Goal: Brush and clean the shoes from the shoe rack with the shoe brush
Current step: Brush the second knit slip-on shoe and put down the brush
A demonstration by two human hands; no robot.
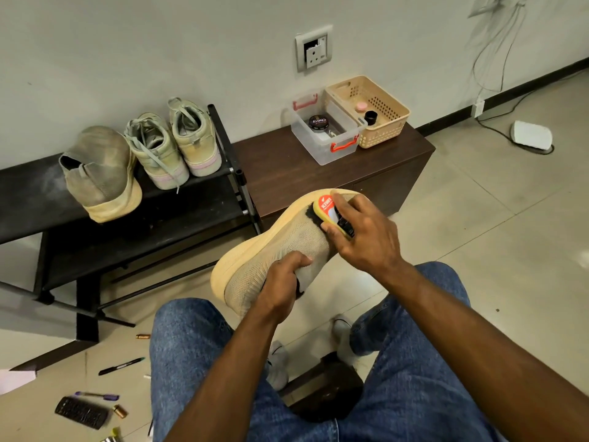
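A beige knit shoe (280, 247) with a yellow sole is held tilted in the air above my knees. My left hand (282, 283) grips it at the heel opening, thumb on the upper. My right hand (361, 236) grips a yellow shoe brush (331, 215) with a red label, its black bristles against the shoe's toe area. The matching beige shoe (98, 173) stands on the black shoe rack (197, 215) at the left, beside a pair of pale green sneakers (173, 145).
A dark wooden bench (287, 164) beside the rack carries a clear plastic box (325, 132) with a polish tin and a beige basket (369, 110). Pens, a remote and small items lie on the floor at lower left. Cables hang at the right wall.
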